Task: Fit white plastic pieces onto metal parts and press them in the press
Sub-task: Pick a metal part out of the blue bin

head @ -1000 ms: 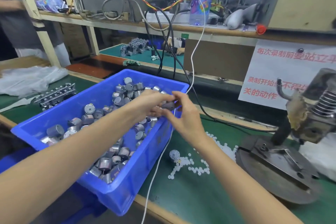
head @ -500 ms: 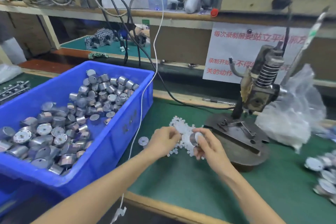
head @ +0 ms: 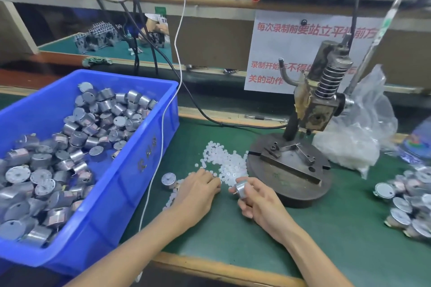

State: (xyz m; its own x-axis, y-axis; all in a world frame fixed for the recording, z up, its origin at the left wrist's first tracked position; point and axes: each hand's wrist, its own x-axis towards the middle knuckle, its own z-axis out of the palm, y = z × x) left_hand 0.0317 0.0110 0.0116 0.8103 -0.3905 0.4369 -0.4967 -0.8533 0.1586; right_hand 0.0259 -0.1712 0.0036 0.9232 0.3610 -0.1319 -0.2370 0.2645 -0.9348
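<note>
My right hand (head: 258, 202) holds a small silver metal motor (head: 241, 188) just in front of the press base. My left hand (head: 198, 190) rests palm down on the green mat, fingertips at the near edge of a heap of small white plastic pieces (head: 224, 161); whether it pinches one is hidden. Another metal motor (head: 168, 180) stands on the mat left of that hand. The hand press (head: 319, 100) rises at the right on a round dark base (head: 289, 170).
A blue bin (head: 130, 165) full of metal motors fills the left. A white cable (head: 163, 128) hangs over its right wall. A clear bag of white pieces (head: 359, 142) lies behind the press. More motors are piled at the right edge (head: 410, 202).
Both hands left the blue bin and came down to the mat by the white pieces. The right hand now holds the motor lower, and the left hand has flattened onto the heap's edge.
</note>
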